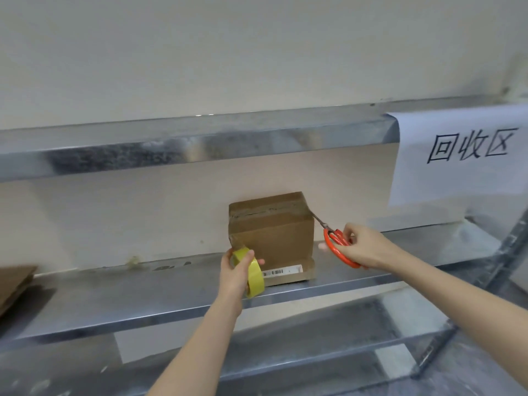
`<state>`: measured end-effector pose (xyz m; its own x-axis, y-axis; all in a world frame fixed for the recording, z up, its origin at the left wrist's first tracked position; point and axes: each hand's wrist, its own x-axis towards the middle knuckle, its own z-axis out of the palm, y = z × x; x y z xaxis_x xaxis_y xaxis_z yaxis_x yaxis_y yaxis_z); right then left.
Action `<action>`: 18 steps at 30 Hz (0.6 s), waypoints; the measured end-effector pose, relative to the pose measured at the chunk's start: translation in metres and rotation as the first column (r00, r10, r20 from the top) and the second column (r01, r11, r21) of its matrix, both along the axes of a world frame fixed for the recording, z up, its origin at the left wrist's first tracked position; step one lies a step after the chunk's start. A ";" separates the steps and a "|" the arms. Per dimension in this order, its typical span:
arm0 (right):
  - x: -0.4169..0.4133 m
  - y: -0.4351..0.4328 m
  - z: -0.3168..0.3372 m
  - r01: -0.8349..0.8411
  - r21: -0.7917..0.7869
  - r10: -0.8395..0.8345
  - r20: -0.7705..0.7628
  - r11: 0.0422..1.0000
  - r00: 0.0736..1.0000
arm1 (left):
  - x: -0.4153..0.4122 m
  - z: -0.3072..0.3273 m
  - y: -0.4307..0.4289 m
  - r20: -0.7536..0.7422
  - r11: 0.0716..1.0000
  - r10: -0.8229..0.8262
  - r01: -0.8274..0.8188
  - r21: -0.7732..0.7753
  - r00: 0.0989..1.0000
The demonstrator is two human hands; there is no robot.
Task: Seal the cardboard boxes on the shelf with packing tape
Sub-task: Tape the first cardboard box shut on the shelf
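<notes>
A cardboard box (271, 232) stands on the metal shelf (143, 304) by the wall, the left hand (234, 270) curled round a yellow tape roll (253, 275) at its front-left corner, the right hand (363, 247) gripping orange scissors (334, 241) whose tips touch its right edge, a paper sign (463, 155) hanging upper right.

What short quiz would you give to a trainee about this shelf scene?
1. True or false: the left hand grips the yellow roll of packing tape.
2. The blades of the orange-handled scissors in the right hand reach the brown cardboard box at its: A) left side, B) right side, C) bottom front.
3. Missing word: the white paper sign hangs on the person's ___ side.
Key: 1 true; 2 B; 3 right.
</notes>
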<state>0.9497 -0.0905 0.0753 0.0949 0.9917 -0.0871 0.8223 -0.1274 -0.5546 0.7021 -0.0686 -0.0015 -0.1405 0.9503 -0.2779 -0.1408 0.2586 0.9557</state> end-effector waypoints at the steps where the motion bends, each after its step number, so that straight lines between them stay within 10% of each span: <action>1: -0.002 -0.008 0.009 -0.035 0.003 0.035 0.068 0.999 0.997 | 0.000 0.000 -0.002 -0.019 1.000 -0.015 0.015 0.026 1.000; 18: -0.124 0.021 0.034 -0.203 -0.441 0.395 0.402 0.874 0.826 | 0.008 0.000 -0.008 -0.035 0.990 -0.040 0.044 0.131 0.999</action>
<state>0.8261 -0.0698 0.1094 -0.0772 0.8799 -0.4688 0.9967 0.0564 -0.0582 0.7102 -0.0768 -0.0017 -0.1063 0.9836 -0.1454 -0.1010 0.1348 0.9857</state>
